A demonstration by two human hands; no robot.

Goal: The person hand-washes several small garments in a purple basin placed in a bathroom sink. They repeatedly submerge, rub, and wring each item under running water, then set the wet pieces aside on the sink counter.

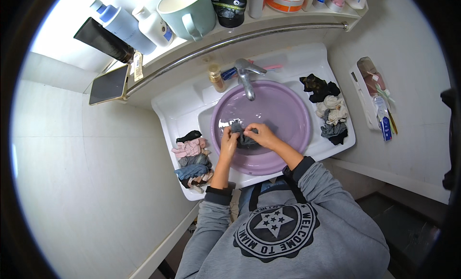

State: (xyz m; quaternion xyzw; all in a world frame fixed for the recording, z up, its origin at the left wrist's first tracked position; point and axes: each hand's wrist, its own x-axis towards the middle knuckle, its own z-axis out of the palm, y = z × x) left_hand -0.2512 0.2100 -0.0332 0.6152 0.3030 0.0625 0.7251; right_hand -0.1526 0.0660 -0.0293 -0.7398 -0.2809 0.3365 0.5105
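Observation:
A purple plastic basin (308, 124) with water in it stands in a white sink, under a chrome faucet (246, 75). Over its near left part, my left hand (229, 138) and my right hand (260, 134) both grip a wet dark grey cloth (246, 139), perhaps a sock, its lower part at the water. On the sink's left ledge lies a row of crumpled small fabric pieces (192, 160), black, pink, grey and blue. More crumpled pieces (333, 111), black, cream and grey, lie on the right ledge.
Behind the basin are a small amber-coloured bottle (216, 77) and toothbrushes (272, 67). A metal rail (230, 39) runs below a shelf with bottles and a pale green mug (189, 18). A phone (109, 85) rests at the shelf's left end. A wall holder (363, 95) hangs at right.

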